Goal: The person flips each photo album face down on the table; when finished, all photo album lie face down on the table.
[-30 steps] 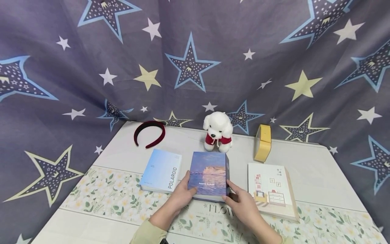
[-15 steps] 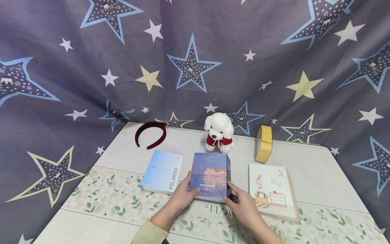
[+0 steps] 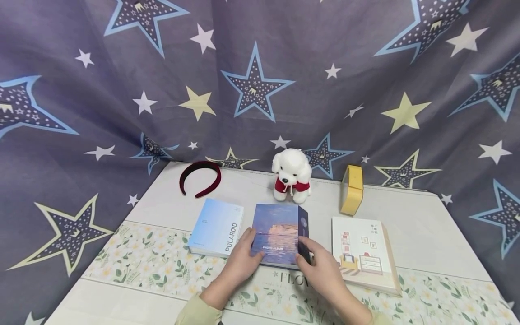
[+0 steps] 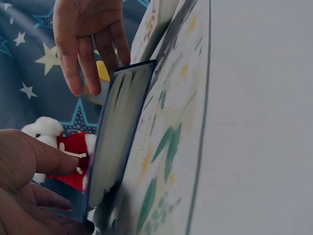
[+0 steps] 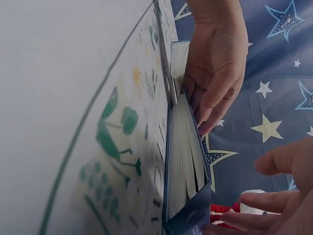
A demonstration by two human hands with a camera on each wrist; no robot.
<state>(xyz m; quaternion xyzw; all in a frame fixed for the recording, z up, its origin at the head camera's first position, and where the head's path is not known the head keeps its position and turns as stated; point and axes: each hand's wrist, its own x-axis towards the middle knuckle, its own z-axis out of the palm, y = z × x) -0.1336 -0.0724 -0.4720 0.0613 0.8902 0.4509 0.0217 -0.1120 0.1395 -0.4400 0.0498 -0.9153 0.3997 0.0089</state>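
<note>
A thick photo album [image 3: 276, 232], with a painted sea and cliff on its cover, lies face up in the middle of the table. My left hand [image 3: 242, 258] grips its left edge, thumb over the cover and fingers at the side. Beside the dark spine [image 3: 303, 225] is my right hand [image 3: 322, 267], its fingertips at the spine and lower right corner. In the right wrist view that hand's thumb [image 5: 276, 159] stands apart from the album and its fingers are extended. The page block [image 5: 183, 161] shows as a wedge, thicker toward the spine.
A light-blue POLAROID album [image 3: 217, 227] lies to the left, close to my left hand. On the right is a white illustrated book [image 3: 361, 253]. Farther back are a dark red headband [image 3: 216, 180], a white plush dog [image 3: 292, 167] and a yellow object [image 3: 352, 192]. A star-patterned curtain [image 3: 325, 108] hangs behind.
The album's right side has tipped so that more of its spine shows. My right fingers have shifted slightly up and left along that side; the left hand keeps its grip.
</note>
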